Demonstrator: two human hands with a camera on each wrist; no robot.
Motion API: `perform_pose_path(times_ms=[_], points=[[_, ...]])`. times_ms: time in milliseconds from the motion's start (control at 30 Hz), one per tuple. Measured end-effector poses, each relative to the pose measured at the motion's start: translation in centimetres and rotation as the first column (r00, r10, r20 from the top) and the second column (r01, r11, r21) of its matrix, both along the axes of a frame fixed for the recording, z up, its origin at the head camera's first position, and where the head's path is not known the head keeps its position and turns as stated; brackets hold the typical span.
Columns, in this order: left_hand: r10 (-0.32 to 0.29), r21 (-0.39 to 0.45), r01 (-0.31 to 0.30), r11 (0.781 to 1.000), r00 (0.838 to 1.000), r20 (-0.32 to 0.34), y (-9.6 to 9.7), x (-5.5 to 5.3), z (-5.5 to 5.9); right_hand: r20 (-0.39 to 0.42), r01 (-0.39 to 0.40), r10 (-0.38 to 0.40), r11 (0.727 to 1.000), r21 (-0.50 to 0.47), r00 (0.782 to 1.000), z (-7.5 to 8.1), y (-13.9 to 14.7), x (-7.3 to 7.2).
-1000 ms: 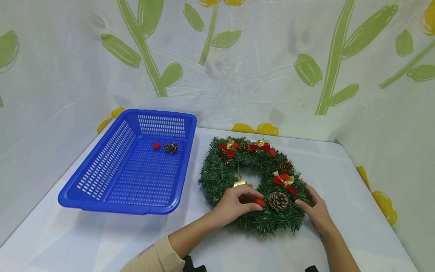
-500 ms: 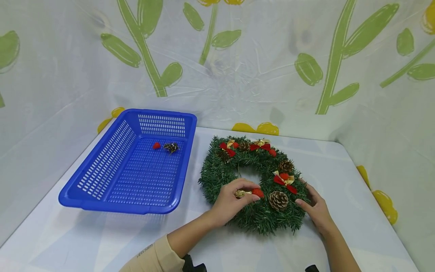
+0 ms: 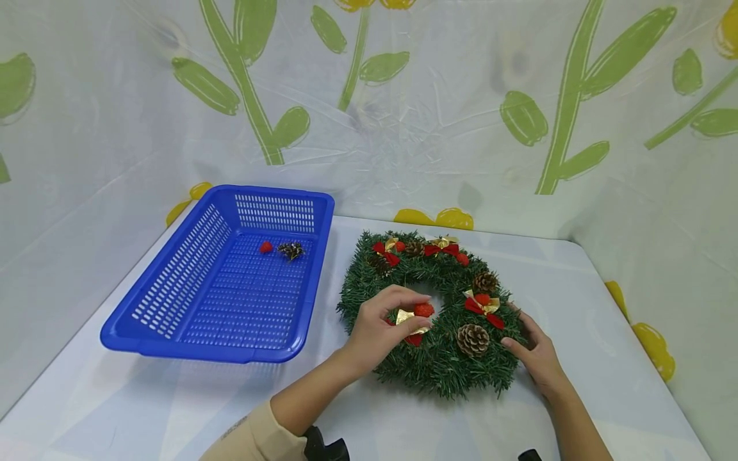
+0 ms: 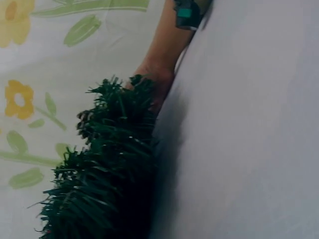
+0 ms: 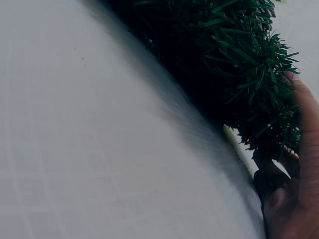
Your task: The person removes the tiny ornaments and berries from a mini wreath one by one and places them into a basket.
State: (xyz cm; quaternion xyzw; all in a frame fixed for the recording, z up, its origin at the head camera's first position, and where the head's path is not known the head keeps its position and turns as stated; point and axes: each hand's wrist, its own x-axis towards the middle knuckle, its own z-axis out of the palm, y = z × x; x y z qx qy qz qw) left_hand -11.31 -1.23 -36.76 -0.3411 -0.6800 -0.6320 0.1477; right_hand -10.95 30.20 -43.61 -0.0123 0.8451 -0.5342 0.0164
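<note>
A green wreath [image 3: 369, 282] with pine cones, red-and-gold bows and red balls lies on the table. My left hand [image 3: 371, 326] pinches a small red ball [image 3: 424, 310] between thumb and fingertips, over the wreath's lower left inner edge. Just under that hand a gold-and-red bow [image 3: 414, 338] shows, partly covered by the thumb. My right hand [image 3: 539, 358] grips the wreath's right outer edge, thumb on the near side; in the right wrist view its fingers [image 5: 271, 174] reach under the green tips. A pine cone [image 3: 473, 340] sits on the wreath between the two hands.
Left of the wreath stands a blue plastic basket [image 3: 314, 301] with slotted walls. Inside it lie another red ball [image 3: 266, 247] and a dark pine cone [image 3: 290, 250]. White sheeting [image 3: 403, 160] with printed flowers rises behind the table [image 3: 599, 333] and at its sides.
My left hand has moved up and left with the red ball, from the wreath's lower part toward its central hole, uncovering more of the bow. The right hand has stayed in place.
</note>
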Motion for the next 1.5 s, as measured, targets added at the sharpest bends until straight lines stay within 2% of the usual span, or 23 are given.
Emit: perform_pose_path(times_ms=[100, 300, 433, 567, 800, 1033, 1300, 1500], points=[[0.021, 0.001, -0.021, 1.0, 1.0, 0.011, -0.3, 0.1, 0.5, 0.003, 0.002, -0.002, 1.0, 0.003, 1.0, 0.0, 0.0, 0.0], [-0.006, 0.031, 0.001, 1.0, 0.989, 0.147, -0.8, 0.2, 1.6, 0.009, 0.001, -0.001, 1.0, -0.005, 1.0, 0.1, 0.0, -0.1], [0.013, 0.023, -0.018, 1.0, 0.983, 0.184, -1.3, 0.2, 2.3, -0.04, 0.0, 0.0, 1.0, 0.006, 0.999, -0.1, 0.0, 0.0], [0.035, 0.01, -0.038, 0.999, 0.981, 0.189, -1.7, 0.1, 3.0, -0.123, -0.009, 0.009, 1.0, 0.004, 0.992, -0.5, -0.1, 0.1], [0.054, 0.032, -0.06, 0.998, 0.984, 0.169, -2.0, 0.2, 3.6, -0.019, 0.002, -0.002, 1.0, 0.017, 1.0, 0.2, 0.4, 0.1], [0.09, 0.021, -0.096, 0.995, 0.978, 0.19, -2.6, 0.6, 4.3, -0.038, -0.011, 0.01, 1.0, -0.002, 0.999, 0.1, 0.3, 0.0], [0.139, -0.027, -0.136, 0.99, 0.973, 0.183, -4.0, 1.1, 4.7, -0.032, -0.009, 0.009, 1.0, -0.005, 0.999, 0.1, 0.2, -0.2], [0.217, -0.081, -0.205, 0.975, 0.954, 0.208, -4.9, 1.4, 5.1, -0.023, -0.005, 0.005, 1.0, -0.001, 1.0, 0.0, 0.0, 0.1]])
